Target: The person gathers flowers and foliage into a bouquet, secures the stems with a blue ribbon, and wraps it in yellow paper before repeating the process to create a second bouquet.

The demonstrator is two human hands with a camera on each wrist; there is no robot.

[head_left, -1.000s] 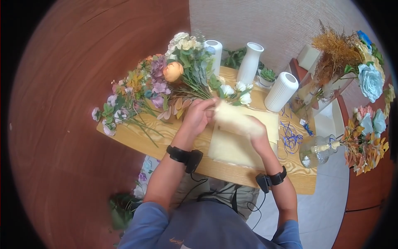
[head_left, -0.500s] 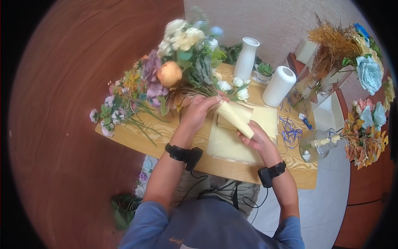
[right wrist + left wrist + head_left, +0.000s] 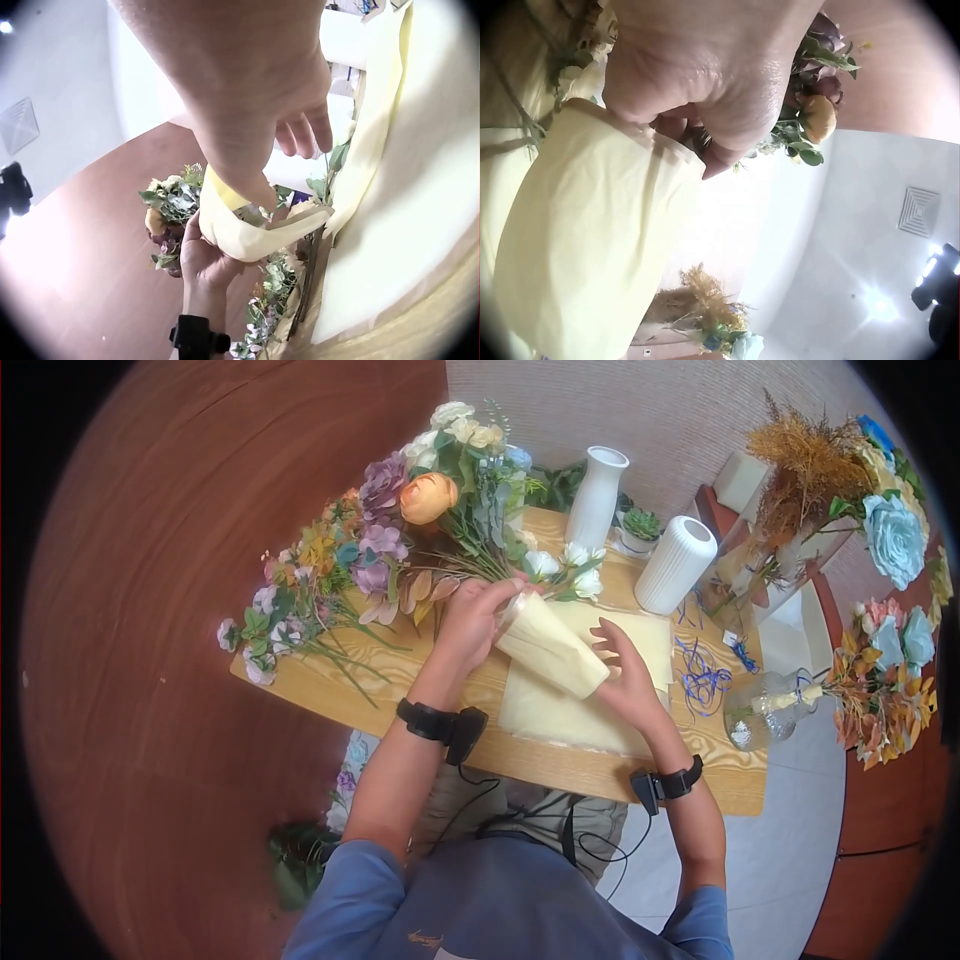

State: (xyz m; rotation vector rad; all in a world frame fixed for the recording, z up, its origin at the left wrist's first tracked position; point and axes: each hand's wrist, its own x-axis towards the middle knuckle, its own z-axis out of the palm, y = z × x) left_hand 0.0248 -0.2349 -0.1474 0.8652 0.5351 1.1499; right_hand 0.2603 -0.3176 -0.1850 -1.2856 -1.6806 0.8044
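My left hand [image 3: 470, 625] grips a bouquet [image 3: 429, 498] by its stems, with the thumb over the top edge of a pale yellow paper wrap [image 3: 553, 648]. The bouquet has cream, purple and orange blooms and leans to the upper left. Around the stems the wrap hangs loosely, its lower end pointing toward my right hand [image 3: 632, 678]. That hand stands beside this end with fingers apart and extended. In the right wrist view its thumb [image 3: 259, 191] lies at the opening of the paper. The stems inside the wrap are hidden.
Yellow paper sheets [image 3: 560, 715] lie on the wooden table [image 3: 500, 755]. Behind them are white flowers [image 3: 580, 572] and white vases [image 3: 676, 565]. Blue ribbon [image 3: 705, 685] and a glass vase [image 3: 765, 715] are at the right; loose flower stems [image 3: 345, 650] cover the left.
The paper has gone from a tight, narrow roll to a wider sleeve around the stems. My right hand gripped its lower end half a second ago and now has its fingers spread beside it.
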